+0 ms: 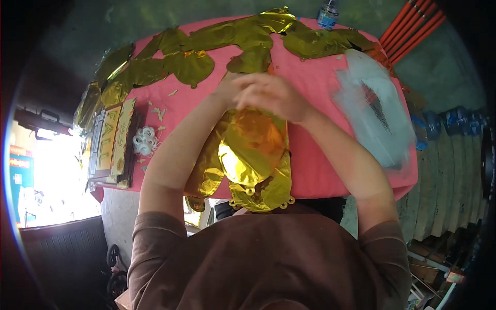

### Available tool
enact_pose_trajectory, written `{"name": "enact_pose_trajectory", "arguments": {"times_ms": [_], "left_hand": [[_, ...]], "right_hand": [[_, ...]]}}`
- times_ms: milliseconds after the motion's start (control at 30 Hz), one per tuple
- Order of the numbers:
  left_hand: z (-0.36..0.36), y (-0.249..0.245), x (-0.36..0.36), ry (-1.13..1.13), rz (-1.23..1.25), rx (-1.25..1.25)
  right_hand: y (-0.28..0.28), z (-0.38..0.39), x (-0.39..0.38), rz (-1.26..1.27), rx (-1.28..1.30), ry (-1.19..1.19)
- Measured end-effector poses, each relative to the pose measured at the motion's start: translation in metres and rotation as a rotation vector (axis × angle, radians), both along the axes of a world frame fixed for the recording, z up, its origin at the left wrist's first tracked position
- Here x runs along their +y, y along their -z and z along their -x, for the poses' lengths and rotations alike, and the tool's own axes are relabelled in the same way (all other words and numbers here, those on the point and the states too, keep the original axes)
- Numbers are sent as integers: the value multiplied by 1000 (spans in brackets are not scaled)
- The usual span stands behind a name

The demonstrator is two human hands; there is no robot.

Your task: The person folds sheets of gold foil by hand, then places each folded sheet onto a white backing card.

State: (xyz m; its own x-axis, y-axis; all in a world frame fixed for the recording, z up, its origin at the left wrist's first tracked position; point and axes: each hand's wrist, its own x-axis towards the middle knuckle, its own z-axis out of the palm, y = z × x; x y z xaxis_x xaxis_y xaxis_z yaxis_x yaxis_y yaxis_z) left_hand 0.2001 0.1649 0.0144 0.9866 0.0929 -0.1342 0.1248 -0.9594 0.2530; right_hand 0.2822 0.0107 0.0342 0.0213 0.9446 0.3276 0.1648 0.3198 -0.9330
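A shiny gold foil balloon (250, 150) lies in front of me, its near end at the table's front edge. Over its far part my two hands come together. My right hand (271, 95) is blurred, its fingers bent loosely and apart, reaching across my left hand. Partly covered by it, my left hand (230, 92) is close against the gold foil; its fingers are hidden. More gold foil balloons (232, 33) lie flat and joined along the far side of the pink tablecloth (310, 150).
At the left are stacked printed boards (111, 142), a bundle of white rings (145, 140) and pale scraps (161, 113). A clear plastic bag (374, 113) with a dark print lies at the right. A water bottle (328, 14) is at the far edge; orange poles (411, 26) stand beyond.
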Motion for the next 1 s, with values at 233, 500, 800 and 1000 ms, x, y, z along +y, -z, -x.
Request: {"name": "enact_pose_trajectory", "arguments": {"times_ms": [233, 500, 800, 1000], "left_hand": [[-4, 29, 10, 154, -305, -412], [-2, 2, -5, -6, -250, 147], [1, 25, 3, 90, -283, -344], [1, 23, 5, 133, -246, -354]], "right_hand": [[34, -36, -47, 46, -566, 454], [48, -1, -49, 241, -984, 393], [46, 3, -51, 222, -1059, 436], [-14, 18, -86, 127, -784, 127]]}}
